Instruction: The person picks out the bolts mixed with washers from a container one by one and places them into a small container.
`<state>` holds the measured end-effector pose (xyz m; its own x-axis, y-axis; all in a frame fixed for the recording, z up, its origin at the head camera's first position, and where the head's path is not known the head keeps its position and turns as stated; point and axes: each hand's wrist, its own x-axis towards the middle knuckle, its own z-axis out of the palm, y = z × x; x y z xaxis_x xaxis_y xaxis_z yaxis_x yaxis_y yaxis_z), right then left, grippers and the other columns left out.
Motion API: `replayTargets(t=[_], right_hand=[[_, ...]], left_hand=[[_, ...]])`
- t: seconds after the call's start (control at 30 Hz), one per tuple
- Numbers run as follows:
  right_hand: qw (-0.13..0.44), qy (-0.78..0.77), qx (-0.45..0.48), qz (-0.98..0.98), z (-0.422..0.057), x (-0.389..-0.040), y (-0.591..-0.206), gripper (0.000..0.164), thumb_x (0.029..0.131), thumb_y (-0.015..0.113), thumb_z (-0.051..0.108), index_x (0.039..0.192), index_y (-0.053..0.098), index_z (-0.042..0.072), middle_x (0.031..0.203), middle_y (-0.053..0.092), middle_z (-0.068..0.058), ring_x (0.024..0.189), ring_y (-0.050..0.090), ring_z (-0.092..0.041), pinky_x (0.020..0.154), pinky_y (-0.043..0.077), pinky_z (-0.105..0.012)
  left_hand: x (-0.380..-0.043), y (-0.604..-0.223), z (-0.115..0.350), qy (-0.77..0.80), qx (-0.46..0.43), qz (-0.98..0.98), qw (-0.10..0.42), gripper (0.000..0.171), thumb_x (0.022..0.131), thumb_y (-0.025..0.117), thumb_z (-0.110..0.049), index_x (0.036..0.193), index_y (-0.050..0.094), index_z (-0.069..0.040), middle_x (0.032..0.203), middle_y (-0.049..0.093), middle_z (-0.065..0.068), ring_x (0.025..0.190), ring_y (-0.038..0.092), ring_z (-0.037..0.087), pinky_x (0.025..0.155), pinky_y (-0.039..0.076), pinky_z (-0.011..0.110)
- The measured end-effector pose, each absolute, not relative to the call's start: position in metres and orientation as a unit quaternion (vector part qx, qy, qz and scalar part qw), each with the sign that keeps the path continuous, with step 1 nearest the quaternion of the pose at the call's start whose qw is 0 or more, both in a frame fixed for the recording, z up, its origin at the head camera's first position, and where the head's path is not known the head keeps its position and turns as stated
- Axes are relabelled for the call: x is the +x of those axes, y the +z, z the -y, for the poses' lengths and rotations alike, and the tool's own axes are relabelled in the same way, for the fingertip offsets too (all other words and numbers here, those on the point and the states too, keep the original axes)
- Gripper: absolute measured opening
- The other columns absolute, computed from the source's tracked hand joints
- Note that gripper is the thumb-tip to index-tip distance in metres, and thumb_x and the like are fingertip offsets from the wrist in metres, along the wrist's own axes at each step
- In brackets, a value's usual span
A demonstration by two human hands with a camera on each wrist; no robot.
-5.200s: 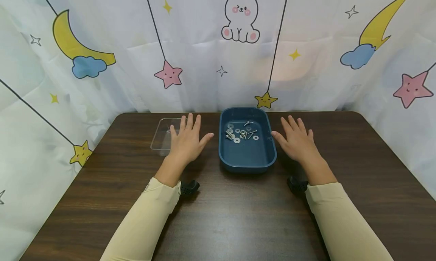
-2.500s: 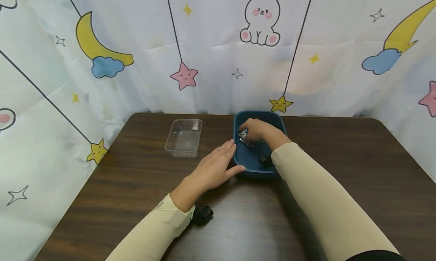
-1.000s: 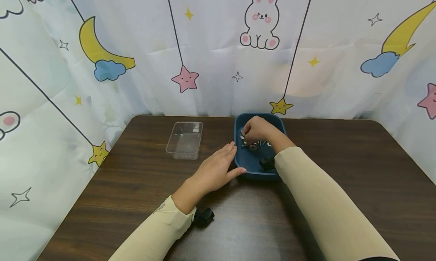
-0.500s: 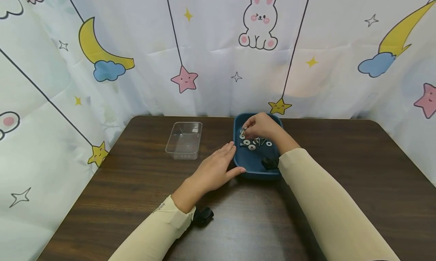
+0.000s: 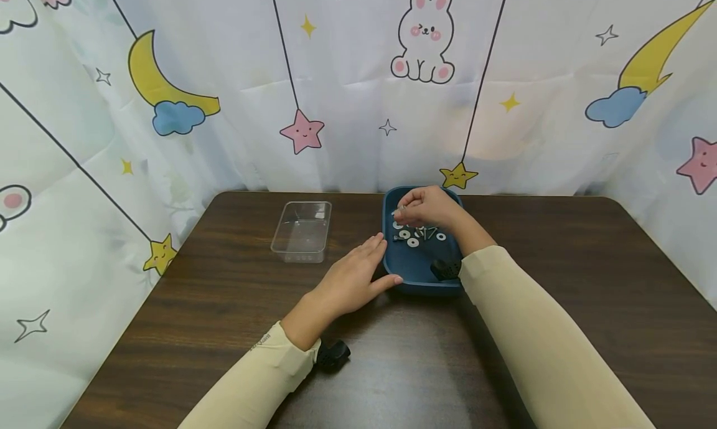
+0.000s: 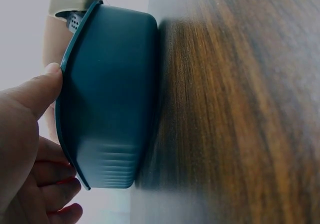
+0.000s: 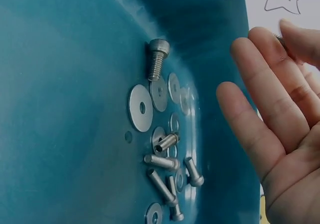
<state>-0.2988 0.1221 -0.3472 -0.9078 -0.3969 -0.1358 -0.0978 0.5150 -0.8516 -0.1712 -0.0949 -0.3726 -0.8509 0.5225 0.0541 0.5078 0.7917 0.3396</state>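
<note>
A blue plastic bin [image 5: 422, 287] stands on the table with several silver bolts [image 7: 158, 59] and flat washers [image 7: 140, 108] loose on its floor. The left hand [image 5: 350, 282] rests with straight fingers against the bin's near-left side; its thumb touches the rim in the left wrist view. Over the far part of the bin, the right hand [image 5: 434, 206] pinches a small metal bolt [image 7: 281, 40] between thumb and fingertips, clear of the other pieces. Most of that bolt is hidden by the fingers. The other right fingers are loosely extended.
Left of the bin sits a clear plastic box [image 5: 302, 233] on the dark wooden table [image 5: 224, 304]. A patterned white curtain [image 5: 358, 93] hangs behind the table's far edge. Each wrist wears a black camera [image 5: 333, 356].
Earlier both hands lay apart, beside the bin. The left then came to its side and the right reached among the hardware. Lately the right hand rose slightly with the pinched bolt.
</note>
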Motion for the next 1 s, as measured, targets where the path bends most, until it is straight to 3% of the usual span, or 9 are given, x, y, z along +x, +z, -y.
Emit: replayTargets(t=[0.27, 1.0], right_hand=[[0.151, -0.486, -0.138, -0.850, -0.1191, -0.2955, -0.3444, 0.020, 0.090, 0.071, 0.020, 0.101, 0.065, 0.004, 0.096, 0.076, -0.011, 0.101, 0.071, -0.036, 0.088, 0.057, -0.046], [0.132, -0.486, -0.147, -0.851, -0.1199, -0.2944, -0.3442, 0.024, 0.089, 0.074, 0.022, 0.105, 0.071, 0.004, 0.097, 0.076, -0.011, 0.104, 0.069, -0.036, 0.092, 0.054, -0.051]], left_hand=[[-0.1714, -0.3725, 0.0953, 0.172, 0.270, -0.947, 0.022, 0.083, 0.096, 0.045, -0.063, 0.155, 0.029, -0.006, 0.164, 0.021, 0.007, 0.150, 0.023, 0.021, 0.118, 0.030, 0.042], [-0.1728, -0.3680, 0.1030, 0.188, 0.261, -0.947, 0.009, 0.081, 0.097, 0.048, -0.059, 0.154, 0.031, -0.005, 0.163, 0.024, 0.007, 0.150, 0.024, 0.022, 0.119, 0.028, 0.042]])
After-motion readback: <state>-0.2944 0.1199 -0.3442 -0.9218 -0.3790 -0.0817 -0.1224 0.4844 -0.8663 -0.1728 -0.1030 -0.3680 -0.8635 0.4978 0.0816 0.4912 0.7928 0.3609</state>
